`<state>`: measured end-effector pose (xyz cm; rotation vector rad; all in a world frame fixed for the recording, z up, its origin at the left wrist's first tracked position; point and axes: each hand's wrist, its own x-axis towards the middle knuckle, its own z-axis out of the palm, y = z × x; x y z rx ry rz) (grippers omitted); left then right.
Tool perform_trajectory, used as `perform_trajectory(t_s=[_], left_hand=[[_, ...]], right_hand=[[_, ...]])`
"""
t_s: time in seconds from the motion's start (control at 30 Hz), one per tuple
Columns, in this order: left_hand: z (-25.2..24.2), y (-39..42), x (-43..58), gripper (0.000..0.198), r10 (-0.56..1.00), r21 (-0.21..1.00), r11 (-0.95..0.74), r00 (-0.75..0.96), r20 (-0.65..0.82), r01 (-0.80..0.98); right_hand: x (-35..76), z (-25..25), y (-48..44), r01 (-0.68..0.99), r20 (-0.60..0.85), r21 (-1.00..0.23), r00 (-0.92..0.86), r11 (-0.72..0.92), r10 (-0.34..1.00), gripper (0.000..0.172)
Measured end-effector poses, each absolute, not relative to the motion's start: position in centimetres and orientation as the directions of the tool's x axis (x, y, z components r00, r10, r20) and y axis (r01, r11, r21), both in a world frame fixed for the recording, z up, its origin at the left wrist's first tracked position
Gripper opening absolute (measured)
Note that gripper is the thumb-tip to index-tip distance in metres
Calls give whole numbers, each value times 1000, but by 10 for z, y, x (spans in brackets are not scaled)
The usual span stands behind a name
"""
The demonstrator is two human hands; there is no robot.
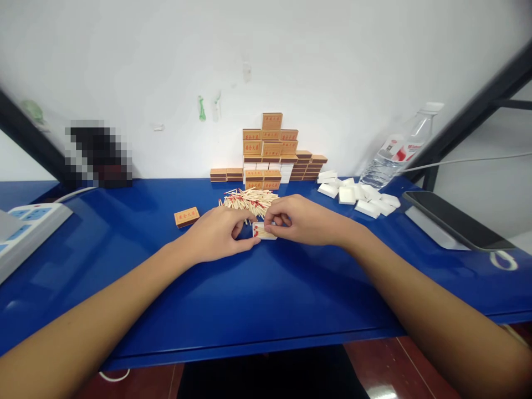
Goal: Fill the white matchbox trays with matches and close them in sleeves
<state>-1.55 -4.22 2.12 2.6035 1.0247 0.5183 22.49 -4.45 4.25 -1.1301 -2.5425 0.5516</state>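
A small white tray (pixel 264 235) with red-tipped matches in it lies on the blue table between my hands. My left hand (pixel 224 231) curves around the tray's left end, thumb and fingers at its edges. Over its right part is my right hand (pixel 293 220), fingers closed in a pinch; what they hold, if anything, is hidden. A loose heap of matches (pixel 249 200) lies just behind the hands. To the left of my left hand sits a closed orange matchbox (pixel 187 216).
Stacked matchboxes (pixel 271 149) stand against the wall. Several white trays (pixel 368 199) lie at the right, near a plastic bottle (pixel 390 152) and a phone (pixel 457 220). A power strip (pixel 31 230) is on the far left of the blue table (pixel 249 310).
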Motion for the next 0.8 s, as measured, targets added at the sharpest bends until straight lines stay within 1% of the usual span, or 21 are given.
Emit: perform_trajectory(t_s=[0.13,0.27,0.43,0.53,0.6,0.7,0.8], left_hand=[[22,-42,-15,25,703,407,-695,678,213,592],[22,-42,-15,25,697,403,-700,687,206,589],[21,-42,-15,27,710,397,-685,680,180,611],[21,-43,-15,29,715,401,-680,676,179,614],[21,-44,-14,30,711,414,-681,679,180,604],[21,-45,-14,30,698,433,-690,691,186,580],[21,-46,-13,30,690,432,-696,699,186,573]], right_hand=[[225,42,-46,622,77,-476,-674,621,735,13],[225,42,-46,601,86,-514,-674,612,734,13],[229,45,-43,597,76,-519,-681,612,728,13],[238,48,-35,657,150,-502,-574,562,805,17],[244,49,-29,747,186,-442,-466,497,865,18],[248,45,-22,857,189,-329,-351,396,917,16],[242,35,-19,877,199,-320,-308,359,930,22]])
